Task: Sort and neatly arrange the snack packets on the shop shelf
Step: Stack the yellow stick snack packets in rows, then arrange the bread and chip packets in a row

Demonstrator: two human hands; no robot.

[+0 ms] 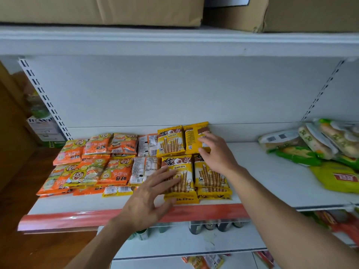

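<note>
Yellow wafer-roll packets [171, 140] lie flat in two rows at the middle of the white shelf [272, 171]. My left hand [151, 197] lies with spread, straight fingers on the front left yellow packet [184, 166], its thumb at the stack's front edge. My right hand [217, 152] reaches over the front right stack [211, 183] and touches the back right yellow packet [194, 138] with straight fingers. Orange snack packets [91, 162] fill the shelf's left part in overlapping stacks. Some white-backed packets [144, 166] lie face down between the orange and the yellow ones.
Green and clear snack bags [314, 144] pile at the shelf's right end. A red price strip [204, 212] runs along the front edge. Cardboard boxes [101, 10] sit on the shelf above. Cans [209, 226] and more packets stand on lower shelves.
</note>
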